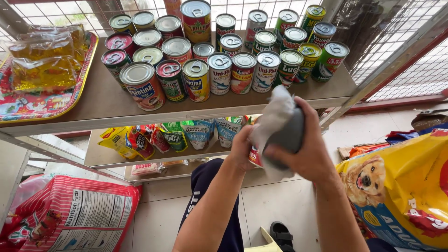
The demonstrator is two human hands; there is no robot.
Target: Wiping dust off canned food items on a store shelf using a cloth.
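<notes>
While both hands work below the shelf w/ cans, right hand grip clamped on grey cloth; left hand clamped on a can, mostly hidden.

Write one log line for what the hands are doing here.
left hand: holds can | right hand: wipes it with grey cloth | shelf: rows of cans

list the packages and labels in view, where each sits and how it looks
Tins: top shelf, round, red, green and yellow labels.
Oil bags: patterned tray, far left, clear yellow.
Sachets: lower shelf, yellow, green, blue.
Pet food bag: right floor, yellow and blue, dog picture.
Red sack: left floor, white label panel.
</notes>
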